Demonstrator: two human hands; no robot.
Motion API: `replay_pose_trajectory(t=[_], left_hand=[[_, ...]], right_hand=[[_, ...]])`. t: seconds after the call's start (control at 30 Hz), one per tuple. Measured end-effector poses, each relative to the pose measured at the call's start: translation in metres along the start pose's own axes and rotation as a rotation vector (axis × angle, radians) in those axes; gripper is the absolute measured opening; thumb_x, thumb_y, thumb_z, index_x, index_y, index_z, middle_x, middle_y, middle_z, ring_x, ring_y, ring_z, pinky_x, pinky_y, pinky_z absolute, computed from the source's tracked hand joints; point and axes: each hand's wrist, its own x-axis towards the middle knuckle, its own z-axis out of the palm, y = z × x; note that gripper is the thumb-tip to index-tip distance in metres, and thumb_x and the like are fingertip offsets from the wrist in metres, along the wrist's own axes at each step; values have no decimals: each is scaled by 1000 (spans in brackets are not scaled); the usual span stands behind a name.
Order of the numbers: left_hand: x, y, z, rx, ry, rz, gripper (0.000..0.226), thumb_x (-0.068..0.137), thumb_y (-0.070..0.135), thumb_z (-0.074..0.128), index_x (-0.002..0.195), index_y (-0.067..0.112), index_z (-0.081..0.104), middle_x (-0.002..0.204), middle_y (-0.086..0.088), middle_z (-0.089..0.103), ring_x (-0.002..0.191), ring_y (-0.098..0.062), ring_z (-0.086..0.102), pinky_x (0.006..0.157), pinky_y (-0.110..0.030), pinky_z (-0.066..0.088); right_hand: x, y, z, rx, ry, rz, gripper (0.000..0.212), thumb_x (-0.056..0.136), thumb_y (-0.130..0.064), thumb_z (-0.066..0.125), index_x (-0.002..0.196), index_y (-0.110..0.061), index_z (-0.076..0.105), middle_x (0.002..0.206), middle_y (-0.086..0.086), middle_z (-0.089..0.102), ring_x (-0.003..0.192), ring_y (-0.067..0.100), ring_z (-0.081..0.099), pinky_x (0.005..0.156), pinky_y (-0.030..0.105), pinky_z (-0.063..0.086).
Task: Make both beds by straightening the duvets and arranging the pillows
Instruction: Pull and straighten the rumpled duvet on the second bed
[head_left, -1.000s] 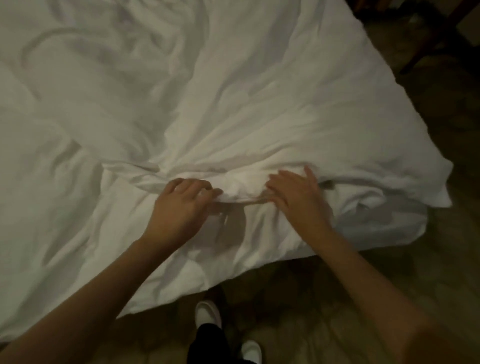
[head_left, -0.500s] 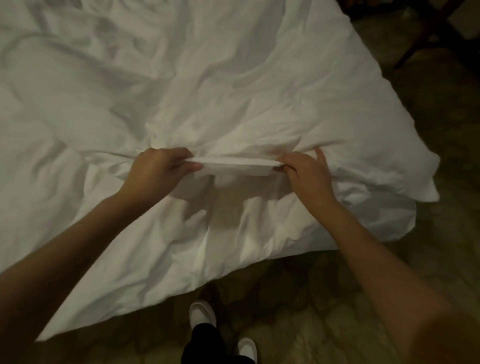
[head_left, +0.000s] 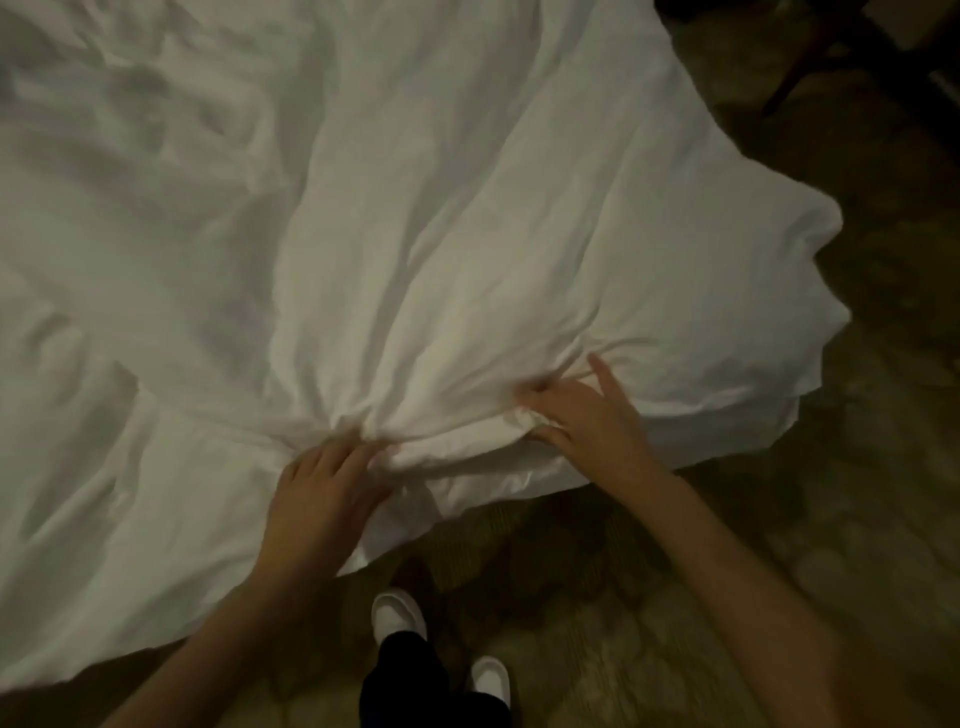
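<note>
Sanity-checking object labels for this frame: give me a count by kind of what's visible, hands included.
White crumpled fabric duvet: 1
Hands, left hand and right hand, both gripping the duvet's near edge: 2
White shoes: 2
Dark wooden furniture leg, top right: 1
Patterned carpet floor: 1
Total: 7

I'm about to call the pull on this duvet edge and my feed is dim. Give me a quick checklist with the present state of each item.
1. Left hand on the duvet edge: ok, fingers curl into the bunched fabric.
2. Right hand on the same edge: ok, it grips a fold, one finger sticking up.
3. Fabric taut between the hands: not ok, it is gathered in creases.
4. Duvet flat across the bed: not ok, wrinkled all over.
5. Shoes clear of the hanging fabric: ok, they stand on bare carpet.
6. Pillows arranged: cannot tell, none in view.
</note>
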Motion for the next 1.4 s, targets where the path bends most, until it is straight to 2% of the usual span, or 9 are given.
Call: replay_pose_trajectory(t=[0.1, 0.3, 0.47, 0.7, 0.8, 0.9, 1.03, 1.2, 1.4], left_hand=[[17, 40, 5, -58, 108, 98, 44, 85, 38, 44, 120, 17, 59, 114, -10, 64, 100, -30, 60, 84, -38, 46], [59, 119, 28, -155, 75, 251, 39, 82, 30, 59, 119, 16, 63, 114, -9, 63, 100, -30, 62, 80, -38, 50], [91, 165, 44, -163, 28, 330, 63, 67, 26, 84, 124, 16, 58, 122, -11, 59, 104, -31, 61, 83, -38, 51], [130, 216, 51, -105, 78, 420, 77, 66, 27, 84, 135, 24, 50, 130, -11, 56, 113, -32, 57, 87, -42, 50], [145, 234, 58, -89, 107, 392, 76, 63, 32, 85, 132, 28, 51, 124, -8, 59, 109, -31, 58, 84, -40, 50], [158, 245, 64, -128, 153, 311, 55, 62, 24, 86, 113, 22, 65, 109, -6, 64, 94, -29, 62, 69, -35, 52], [169, 257, 67, -161, 170, 187, 25, 74, 24, 66, 98, 24, 71, 89, -2, 67, 78, -26, 66, 58, -30, 49], [180, 275, 63, -290, 181, 0, 15, 80, 14, 67, 93, 17, 75, 87, -3, 70, 80, -25, 65, 65, -22, 36], [184, 315, 39, -454, 311, -137, 8, 76, 6, 75, 85, 6, 75, 77, 7, 65, 71, -13, 61, 68, -8, 40]], right_hand=[[-16, 16, -7, 15, 141, 19, 46, 87, -44, 45, 116, -15, 66, 115, 3, 68, 110, 12, 52, 113, 38, 10], [-48, 56, -30, 34, 222, 191, 50, 90, -47, 43, 125, -17, 61, 135, 7, 56, 125, 23, 49, 113, 43, 22], [-57, 95, -46, 208, 304, 429, 47, 89, -37, 58, 132, -18, 54, 143, 8, 46, 131, 27, 40, 112, 45, 27], [-56, 144, -55, 428, 413, 669, 54, 89, -33, 62, 139, -20, 45, 151, 5, 34, 138, 23, 31, 107, 29, 26], [-57, 170, -57, 517, 428, 719, 60, 87, -41, 63, 141, -29, 40, 155, 0, 25, 141, 22, 26, 110, 41, 31], [-56, 203, -59, 670, 402, 807, 83, 77, -54, 67, 146, -35, 26, 158, -2, 14, 143, 24, 21, 110, 47, 31], [-50, 235, -51, 876, 360, 817, 116, 57, -64, 78, 150, -29, 17, 155, 0, 24, 140, 22, 27, 113, 49, 30], [-41, 251, -46, 872, 387, 800, 93, 71, -41, 80, 145, -30, 26, 142, 10, 34, 129, 28, 36, 106, 46, 36], [-29, 274, -85, 688, 417, 665, 86, 72, -51, 76, 143, -33, 31, 128, 11, 32, 122, 30, 35, 106, 51, 28]])
